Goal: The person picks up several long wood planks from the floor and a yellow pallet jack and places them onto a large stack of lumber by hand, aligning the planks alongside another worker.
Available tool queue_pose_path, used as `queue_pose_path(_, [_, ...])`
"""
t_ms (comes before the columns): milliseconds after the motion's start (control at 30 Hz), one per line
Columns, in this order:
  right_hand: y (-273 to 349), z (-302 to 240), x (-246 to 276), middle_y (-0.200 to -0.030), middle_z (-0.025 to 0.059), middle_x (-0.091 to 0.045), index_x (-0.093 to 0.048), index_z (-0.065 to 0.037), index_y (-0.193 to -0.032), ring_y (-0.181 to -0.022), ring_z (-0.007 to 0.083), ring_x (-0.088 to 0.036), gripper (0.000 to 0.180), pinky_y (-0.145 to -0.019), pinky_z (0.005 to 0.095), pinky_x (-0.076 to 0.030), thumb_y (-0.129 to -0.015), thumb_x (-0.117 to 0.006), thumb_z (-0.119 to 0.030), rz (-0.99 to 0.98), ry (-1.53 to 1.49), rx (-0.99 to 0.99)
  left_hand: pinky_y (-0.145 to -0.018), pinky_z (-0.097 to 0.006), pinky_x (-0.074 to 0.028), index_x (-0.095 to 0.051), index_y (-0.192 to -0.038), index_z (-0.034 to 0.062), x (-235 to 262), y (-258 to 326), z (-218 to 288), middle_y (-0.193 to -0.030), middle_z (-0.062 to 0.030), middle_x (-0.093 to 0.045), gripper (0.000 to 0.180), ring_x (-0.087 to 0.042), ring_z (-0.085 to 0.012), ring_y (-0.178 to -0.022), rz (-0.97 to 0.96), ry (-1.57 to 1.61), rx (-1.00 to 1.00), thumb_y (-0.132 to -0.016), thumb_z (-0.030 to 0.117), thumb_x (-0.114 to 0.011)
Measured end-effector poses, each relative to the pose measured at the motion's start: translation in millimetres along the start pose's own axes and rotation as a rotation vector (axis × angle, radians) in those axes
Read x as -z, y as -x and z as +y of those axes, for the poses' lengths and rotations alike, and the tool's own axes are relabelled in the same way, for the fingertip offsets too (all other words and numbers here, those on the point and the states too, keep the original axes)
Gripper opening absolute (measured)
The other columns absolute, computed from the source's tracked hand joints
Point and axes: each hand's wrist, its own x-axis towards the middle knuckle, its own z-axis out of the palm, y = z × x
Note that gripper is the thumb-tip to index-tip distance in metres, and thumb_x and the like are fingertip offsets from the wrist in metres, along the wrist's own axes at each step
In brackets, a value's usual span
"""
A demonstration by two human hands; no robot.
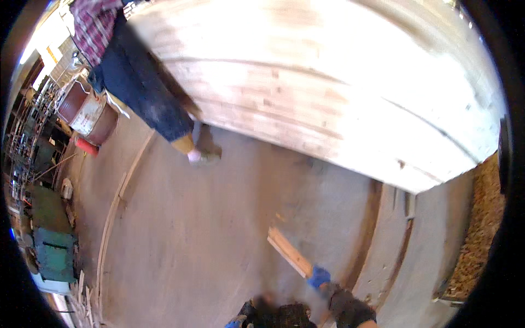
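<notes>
My right hand [319, 277], in a blue glove, is closed around one end of a short wooden board [290, 252]. The board slants up and to the left from my fist, above the concrete floor. Only a bit of my left hand [234, 323], also gloved in blue, shows at the lower edge beside my dark clothing. Its fingers are hidden, so whether it holds anything does not show.
A big stack of pale boards [262, 93] fills the upper right. Beside it stands a person [145, 82] in a plaid shirt. Along the left are a rusty drum [87, 112], a green box [54, 252] and a long wooden strip [112, 213] on the floor.
</notes>
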Motion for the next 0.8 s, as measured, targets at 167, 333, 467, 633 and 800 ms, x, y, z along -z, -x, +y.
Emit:
queue_pose_path(167, [164.9, -101.0, 221.7, -0.100, 0.0215, -0.070, -0.066, -0.003, -0.106, -0.091, 0.0358, -0.068, 0.051, -0.076, 0.0473, -0.053, -0.074, -0.078, -0.041, 0.276, -0.152, -0.074, -0.109, -0.047, -0.038, -0.052, -0.136, 0.0103, 17.9, 6.8, 33.2, -0.133, -0.0241, -0.056, 0.055, -0.049, -0.0407, -0.126, 0.013, 0.233, -0.030, -0.091, 0.039, -0.063])
queue_pose_path(333, [249.9, -102.6, 411.2, -0.102, 0.0223, -0.069, -0.060, -0.007, -0.119, -0.091, 0.0407, -0.066, 0.050, -0.082, 0.0470, -0.052, -0.081, -0.072, -0.039, 0.188, -0.376, 0.080, -0.102, -0.047, -0.042, -0.054, -0.133, 0.0072, 76.0, -49.9, 83.4, -0.128, -0.0253, -0.058, 0.058, -0.054, -0.0407, -0.120, 0.009, 0.214, -0.142, -0.087, 0.040, -0.068])
queue_pose_path(467, [259.4, -158.0, 547.7, -0.115, 0.0278, -0.064, -0.055, -0.010, -0.132, -0.105, 0.0351, -0.065, 0.062, -0.090, 0.0464, -0.051, -0.078, -0.077, -0.034, 0.186, -0.247, -0.057, -0.093, -0.047, -0.049, -0.058, -0.126, -0.0014, 117.9, -174.8, 102.3, -0.122, -0.0264, -0.061, 0.061, -0.060, -0.0407, -0.111, 0.155, -0.073, -0.380, -0.082, 0.038, -0.073])
queue_pose_path(633, [239.0, -207.4, 681.6, -0.087, 0.0200, -0.070, -0.066, -0.001, -0.104, -0.078, 0.0347, -0.070, 0.054, -0.064, 0.0421, -0.055, -0.069, -0.085, -0.038, 0.581, -0.124, 0.059, -0.096, -0.042, -0.049, -0.053, -0.131, -0.0009, 316.0, -204.2, 328.0, -0.123, -0.0188, -0.063, 0.050, -0.062, -0.0328, -0.111, 0.250, 0.007, -0.628, -0.093, 0.027, -0.067])
queue_pose_path(800, [211.8, -242.2, 772.3, -0.086, 0.0203, -0.070, -0.065, 0.001, -0.103, -0.076, 0.0367, -0.070, 0.048, -0.065, 0.0416, -0.055, -0.072, -0.084, -0.031, 0.748, -0.207, 0.081, -0.095, -0.043, -0.048, -0.054, -0.131, 0.0009, 414.0, -242.0, 442.1, -0.122, -0.0207, -0.062, 0.051, -0.061, -0.0365, -0.110, 0.278, 0.398, -0.784, -0.089, 0.023, -0.072])
